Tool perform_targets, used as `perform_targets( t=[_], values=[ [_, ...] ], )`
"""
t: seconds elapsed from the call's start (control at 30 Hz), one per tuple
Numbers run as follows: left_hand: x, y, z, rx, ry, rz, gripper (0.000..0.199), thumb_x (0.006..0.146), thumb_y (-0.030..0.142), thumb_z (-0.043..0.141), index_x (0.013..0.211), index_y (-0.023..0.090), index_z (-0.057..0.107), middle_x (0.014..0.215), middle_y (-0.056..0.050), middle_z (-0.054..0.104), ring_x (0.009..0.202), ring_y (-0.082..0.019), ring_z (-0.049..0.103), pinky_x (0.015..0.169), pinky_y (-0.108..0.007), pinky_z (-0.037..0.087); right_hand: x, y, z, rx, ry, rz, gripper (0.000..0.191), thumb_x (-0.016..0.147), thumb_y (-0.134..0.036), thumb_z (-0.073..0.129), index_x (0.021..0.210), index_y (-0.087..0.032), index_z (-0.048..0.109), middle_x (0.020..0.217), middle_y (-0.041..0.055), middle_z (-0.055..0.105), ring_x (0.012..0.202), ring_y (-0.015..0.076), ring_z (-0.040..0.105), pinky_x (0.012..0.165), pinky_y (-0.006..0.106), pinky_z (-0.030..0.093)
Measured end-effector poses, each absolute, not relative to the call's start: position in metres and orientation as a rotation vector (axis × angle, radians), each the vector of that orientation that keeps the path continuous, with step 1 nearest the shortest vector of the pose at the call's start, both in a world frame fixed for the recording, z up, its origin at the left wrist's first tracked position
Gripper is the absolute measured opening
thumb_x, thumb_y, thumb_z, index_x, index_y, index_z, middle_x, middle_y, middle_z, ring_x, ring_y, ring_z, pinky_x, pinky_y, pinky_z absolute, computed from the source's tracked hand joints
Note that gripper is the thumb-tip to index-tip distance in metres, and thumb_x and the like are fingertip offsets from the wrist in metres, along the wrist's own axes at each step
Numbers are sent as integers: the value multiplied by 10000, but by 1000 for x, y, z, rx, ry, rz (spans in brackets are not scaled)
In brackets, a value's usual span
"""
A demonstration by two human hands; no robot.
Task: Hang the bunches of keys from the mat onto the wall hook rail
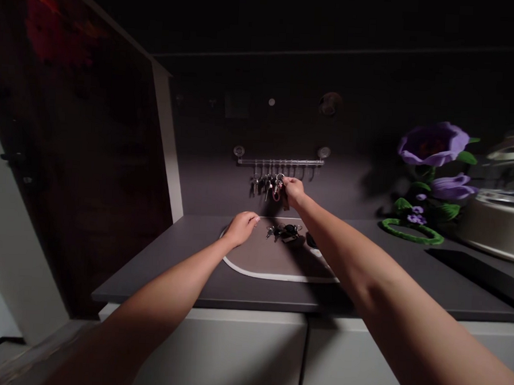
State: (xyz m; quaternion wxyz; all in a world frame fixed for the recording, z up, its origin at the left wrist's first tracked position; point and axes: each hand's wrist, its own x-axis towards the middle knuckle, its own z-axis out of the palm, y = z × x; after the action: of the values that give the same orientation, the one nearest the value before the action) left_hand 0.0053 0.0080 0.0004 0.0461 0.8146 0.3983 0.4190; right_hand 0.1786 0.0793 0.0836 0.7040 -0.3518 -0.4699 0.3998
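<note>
A clear rail with hooks is fixed to the dark wall, and several keys hang from it. My right hand is raised just below the rail, its fingers pinched on a key ring beside the hanging keys. Over the left part of a brown mat with a white rim is my left hand, fingers curled together; whatever they may hold is too small to make out. A dark bunch of keys lies on the mat between my hands.
On the right of the grey counter stand purple flowers with a green ring base and a cream, glass-topped appliance. A dark flat object lies before them. A dark door is at left.
</note>
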Motion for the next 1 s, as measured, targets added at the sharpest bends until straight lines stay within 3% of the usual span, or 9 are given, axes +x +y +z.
perform_targets(
  t=[0.7,1.0],
  values=[
    [4,10,-7,2514,1260,1049,240,808,257,408,745,146,612,726,-32,627,689,-142,538,656,-239,386,192,52,84,-889,-1136,908,153,654,-32,560,554,-137,515,426,-37,461,404,50,384,401,160,290],
    [12,4,21,2508,1465,732,195,760,210,489,828,125,650,764,-55,653,673,-143,546,635,-226,388,202,21,78,-917,-1226,878,110,653,-14,578,622,-120,569,489,-22,516,445,47,387,452,174,310]
  ],
)
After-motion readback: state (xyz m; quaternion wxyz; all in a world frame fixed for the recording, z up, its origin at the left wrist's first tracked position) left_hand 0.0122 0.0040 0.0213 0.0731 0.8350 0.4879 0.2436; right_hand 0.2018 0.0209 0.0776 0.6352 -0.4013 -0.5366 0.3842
